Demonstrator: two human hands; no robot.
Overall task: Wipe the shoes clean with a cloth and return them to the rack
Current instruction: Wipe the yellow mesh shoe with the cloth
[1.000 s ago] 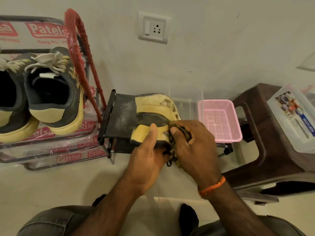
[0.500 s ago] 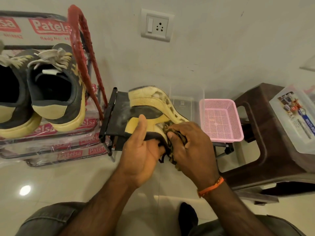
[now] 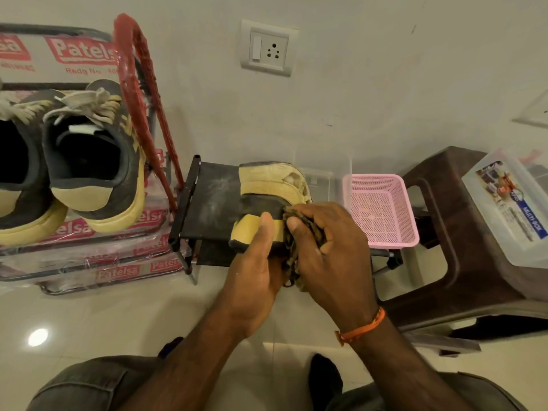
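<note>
The wiping is under way on one sneaker point(image 3: 267, 200), a dark shoe with yellow suede patches and a pale yellow sole, which is held on its side over the small black rack shelf point(image 3: 212, 209). The left hand point(image 3: 252, 280) grips it from below at the heel, thumb pressed flat on the yellow heel patch, while the right hand point(image 3: 329, 247) is closed round a bunched brown patterned cloth point(image 3: 296, 247) and presses it against the shoe's side just beside that thumb. Whether the shoe rests on the shelf or is only held above it cannot be told. The sole edge looks scuffed and worn, so this shoe seems to be mid-clean rather than finished. Two more sneakers of the same colouring, one point(image 3: 95, 161) fully in view and one point(image 3: 17, 173) cut off at the left edge, already sit side by side on the wrapped metal shoe rack point(image 3: 103, 256); whether they have been wiped is not evident. What remains, by my reading: finish this shoe, set it back on a rack, and deal with any mate not in view. A pink basket point(image 3: 382, 209) and a brown plastic stool point(image 3: 462, 232) stand to the right, not involved.
</note>
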